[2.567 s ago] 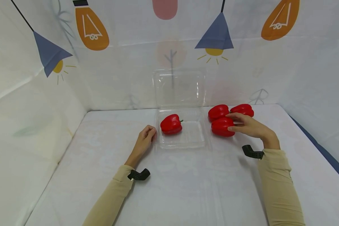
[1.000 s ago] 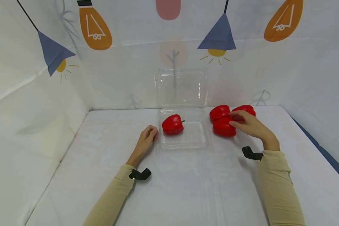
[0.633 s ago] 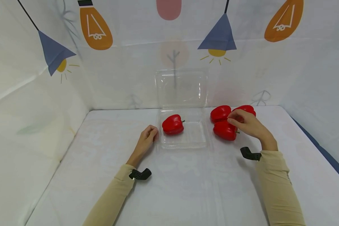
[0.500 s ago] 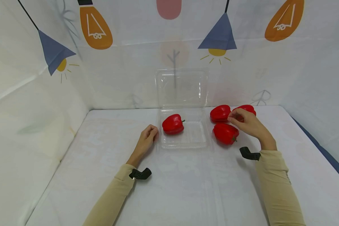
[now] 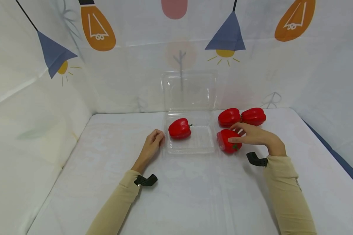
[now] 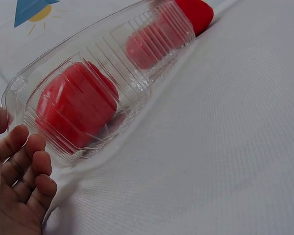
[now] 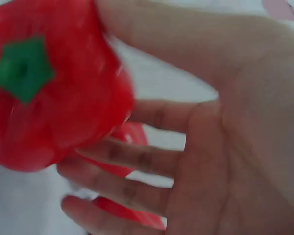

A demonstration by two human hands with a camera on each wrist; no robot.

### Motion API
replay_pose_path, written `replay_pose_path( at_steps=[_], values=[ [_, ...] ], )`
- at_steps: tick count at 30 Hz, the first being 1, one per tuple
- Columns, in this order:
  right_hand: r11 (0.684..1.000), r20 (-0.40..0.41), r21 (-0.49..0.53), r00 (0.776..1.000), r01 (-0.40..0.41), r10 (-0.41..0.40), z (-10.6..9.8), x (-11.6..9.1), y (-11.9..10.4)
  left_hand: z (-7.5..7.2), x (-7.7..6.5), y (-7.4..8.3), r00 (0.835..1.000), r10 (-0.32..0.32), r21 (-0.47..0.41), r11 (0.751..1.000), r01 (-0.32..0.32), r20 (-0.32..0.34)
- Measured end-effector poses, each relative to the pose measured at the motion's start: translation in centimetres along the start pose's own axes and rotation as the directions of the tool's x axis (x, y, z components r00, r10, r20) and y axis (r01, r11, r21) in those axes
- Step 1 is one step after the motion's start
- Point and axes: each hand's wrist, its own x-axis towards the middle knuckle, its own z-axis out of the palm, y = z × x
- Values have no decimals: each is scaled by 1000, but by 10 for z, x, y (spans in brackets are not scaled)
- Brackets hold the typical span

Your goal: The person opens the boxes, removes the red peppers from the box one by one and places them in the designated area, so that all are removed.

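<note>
A clear plastic clamshell container (image 5: 204,138) sits at the back middle of the table, its lid (image 5: 191,93) raised. One red bell pepper (image 5: 179,129) lies in its left part. My left hand (image 5: 152,142) pinches the container's left rim between thumb and index finger, as the left wrist view shows; the other fingers are loosely bent. Just right of the container, my right hand (image 5: 254,136) holds another red bell pepper (image 5: 226,147) between thumb and fingers. Its green stem (image 7: 23,68) faces the right wrist camera. Whether this pepper touches the table, I cannot tell.
Behind the right hand, two more red bell peppers lie side by side, a left one (image 5: 228,117) and a right one (image 5: 254,116). A printed cloth wall (image 5: 129,78) rises at the table's back edge. White cloth covers the table (image 5: 176,192).
The front pepper has come away from the two behind it, turned its stem toward me, and shifted left toward the container. My right hand now grips it. The left hand stays put.
</note>
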Motion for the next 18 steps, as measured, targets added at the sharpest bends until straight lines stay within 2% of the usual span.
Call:
replay_pose_path(
  at_steps=[12, 18],
  values=[
    [995, -46, 69, 997, 69, -66, -3, 1, 11, 0, 1, 1, 1000, -11, 18, 1000, 10, 4],
    [992, -82, 38, 990, 117, -114, -3, 2, 15, -1, 0, 0, 1000, -3, 12, 1000, 3, -2]
  ],
)
